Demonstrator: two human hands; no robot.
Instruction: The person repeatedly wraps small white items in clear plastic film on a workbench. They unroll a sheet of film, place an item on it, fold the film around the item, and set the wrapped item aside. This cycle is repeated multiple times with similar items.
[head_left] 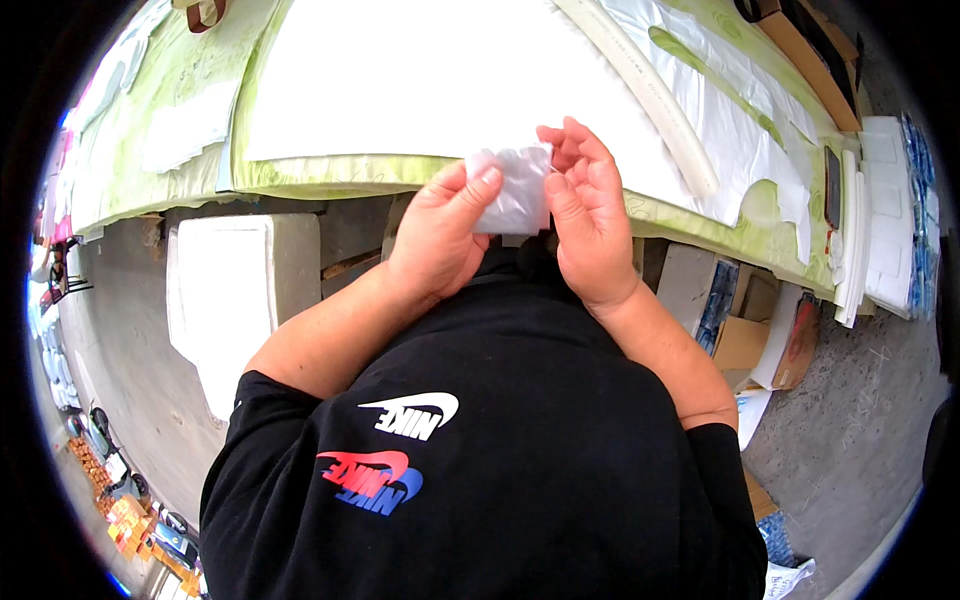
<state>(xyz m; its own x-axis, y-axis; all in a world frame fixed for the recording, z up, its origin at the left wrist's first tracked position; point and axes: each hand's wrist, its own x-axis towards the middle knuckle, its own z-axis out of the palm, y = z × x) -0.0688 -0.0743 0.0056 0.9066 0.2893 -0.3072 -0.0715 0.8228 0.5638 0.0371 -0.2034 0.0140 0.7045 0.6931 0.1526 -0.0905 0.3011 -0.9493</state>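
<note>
My left hand (440, 232) is closed on a small, flat, translucent white plastic bag (517, 200), its thumb lying across the bag's left part. The bag is held up in front of my chest, just off the table's near edge. Beside the bag's right edge is my right hand (592, 215). Its fingers are bent and apart, and the thumb tip is at or very close to the bag's edge; whether it touches cannot be made out. Whatever the bag may contain does not show clearly.
A table with a green patterned cover (330, 178) spans the far side, with a large white sheet (400, 80) on it. A long pale roll or strip (650, 95) lies at its right. A white-topped block (225, 270) stands left, cardboard boxes (745, 345) right. A phone (832, 188) lies farther right.
</note>
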